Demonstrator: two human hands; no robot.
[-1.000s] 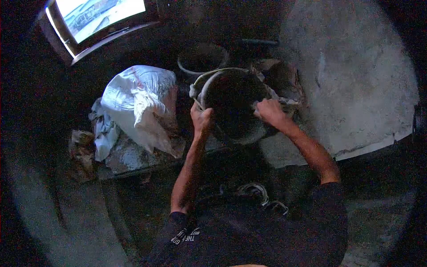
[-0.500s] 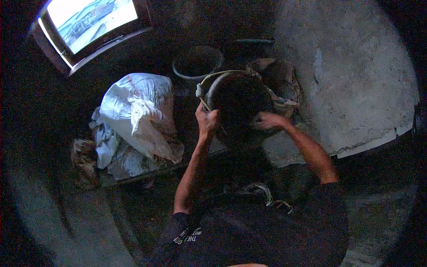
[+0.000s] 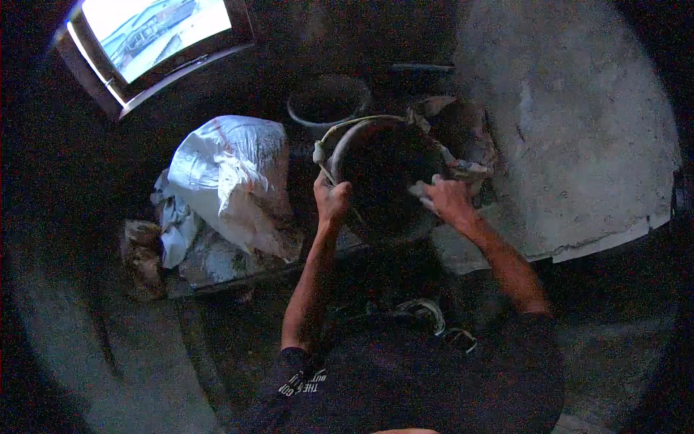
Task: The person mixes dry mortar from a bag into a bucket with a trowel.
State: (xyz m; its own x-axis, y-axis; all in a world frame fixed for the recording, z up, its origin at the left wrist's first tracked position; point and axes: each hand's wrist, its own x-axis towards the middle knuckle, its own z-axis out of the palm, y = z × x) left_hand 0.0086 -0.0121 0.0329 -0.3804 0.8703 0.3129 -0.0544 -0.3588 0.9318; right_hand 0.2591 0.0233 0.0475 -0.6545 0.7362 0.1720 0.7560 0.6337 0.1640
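Observation:
A dark round bucket (image 3: 345,142) stands in front of me, its inside too dark to make out. A pale cord or handle (image 3: 365,118) curves round its far left side, with a light knob on it. My left hand (image 3: 332,200) is closed round the lower end of this cord at the bucket's left rim. At the right side of the bucket, my right hand (image 3: 447,197) has its fingers bent together, with pale matter at the fingertips that I cannot make out. Behind the bucket's right rim lies crumpled sacking (image 3: 466,168).
To the left is a white sack (image 3: 231,163) on a low surface, beside a brown crumpled bag (image 3: 142,253). Another round container (image 3: 296,116) stands behind the bucket. A rough grey slab (image 3: 578,145) lies right, and a bright window (image 3: 155,32) is at upper left.
My right hand has turned at the right side of the bucket, its fingers now raised nearer the rim. My left hand stays on the cord. The view has shifted slightly.

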